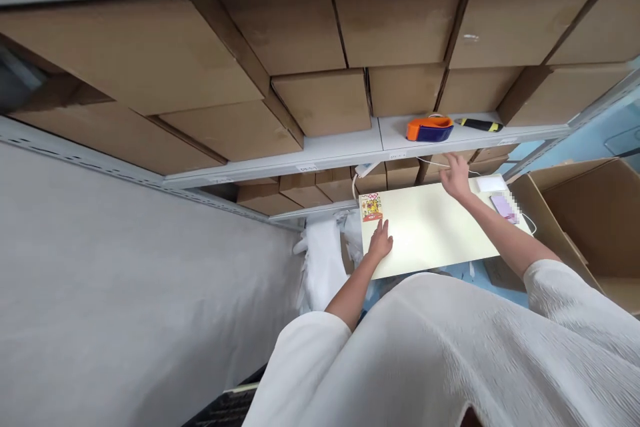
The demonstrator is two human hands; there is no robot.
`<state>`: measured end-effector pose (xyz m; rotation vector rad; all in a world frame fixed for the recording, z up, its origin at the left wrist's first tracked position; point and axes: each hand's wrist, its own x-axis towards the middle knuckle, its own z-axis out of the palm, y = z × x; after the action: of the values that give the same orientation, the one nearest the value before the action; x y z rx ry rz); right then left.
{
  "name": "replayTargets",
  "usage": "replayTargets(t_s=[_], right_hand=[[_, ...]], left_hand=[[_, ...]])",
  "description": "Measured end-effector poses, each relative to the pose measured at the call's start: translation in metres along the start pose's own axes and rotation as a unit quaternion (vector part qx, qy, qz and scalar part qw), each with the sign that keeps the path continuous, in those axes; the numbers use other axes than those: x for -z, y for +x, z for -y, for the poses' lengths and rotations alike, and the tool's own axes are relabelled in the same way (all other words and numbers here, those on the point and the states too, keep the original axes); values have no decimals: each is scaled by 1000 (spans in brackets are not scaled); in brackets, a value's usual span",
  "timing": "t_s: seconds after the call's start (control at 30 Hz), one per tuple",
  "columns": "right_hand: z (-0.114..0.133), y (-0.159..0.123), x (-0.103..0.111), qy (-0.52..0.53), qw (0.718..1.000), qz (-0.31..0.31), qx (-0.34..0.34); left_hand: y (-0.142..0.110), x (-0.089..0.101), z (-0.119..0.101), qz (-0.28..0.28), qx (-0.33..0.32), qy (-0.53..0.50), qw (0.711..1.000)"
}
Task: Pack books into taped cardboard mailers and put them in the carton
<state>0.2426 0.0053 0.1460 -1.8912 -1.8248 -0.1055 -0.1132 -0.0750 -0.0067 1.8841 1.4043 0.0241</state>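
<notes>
My left hand (381, 241) lies flat with its fingers stretched out on the near left part of a pale yellow tabletop (430, 233), just below a small colourful printed card (371, 207). My right hand (456, 177) reaches across to the far edge of the tabletop, fingers spread and holding nothing, close under the shelf edge. Both arms wear short white sleeves.
A grey metal shelf (350, 147) carries an orange and blue tape dispenser (429, 128) and a black and yellow cutter (479, 125), with cardboard boxes (320, 103) stacked behind. A white pad (491, 184) and a purple item (503, 205) lie at the table's right. An open carton (595, 213) stands right; white bags (323, 260) left.
</notes>
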Motion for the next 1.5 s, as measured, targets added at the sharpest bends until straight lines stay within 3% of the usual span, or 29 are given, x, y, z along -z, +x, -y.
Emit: replayTargets(t_s=[0.1,0.23,0.37,0.6,0.73,0.87,1.03,1.17,1.33,1.5], right_hand=[[5,58,32,-57,997,-19,44],[10,106,51,-76,990,39,111],[5,118,52,-78,985,59,142],[-3,119,57,-40,981,45,184],[-14,74,70,-23,981,47,188],[-42,-10,73,11,987,68,147],[-93,-115,59,9,987,156,26],[-130,-177,44,-17,970,229,-80],[-168,-221,32,-32,948,274,-160],[-199,-237,26,-32,940,279,-192]], left_hand=[[7,1,-27,-23,-19,-19,999],[14,-3,-63,-41,-34,-34,998],[14,-18,-87,-43,-38,-40,998],[14,-52,-106,-52,-27,-56,997],[20,-70,-116,-56,-39,-58,996],[30,-88,-131,-40,-53,-49,997],[41,-109,-150,-2,-65,-29,997],[43,-126,-160,29,-65,-16,997],[38,-141,-167,56,-67,-7,996],[28,-146,-170,84,-58,4,995]])
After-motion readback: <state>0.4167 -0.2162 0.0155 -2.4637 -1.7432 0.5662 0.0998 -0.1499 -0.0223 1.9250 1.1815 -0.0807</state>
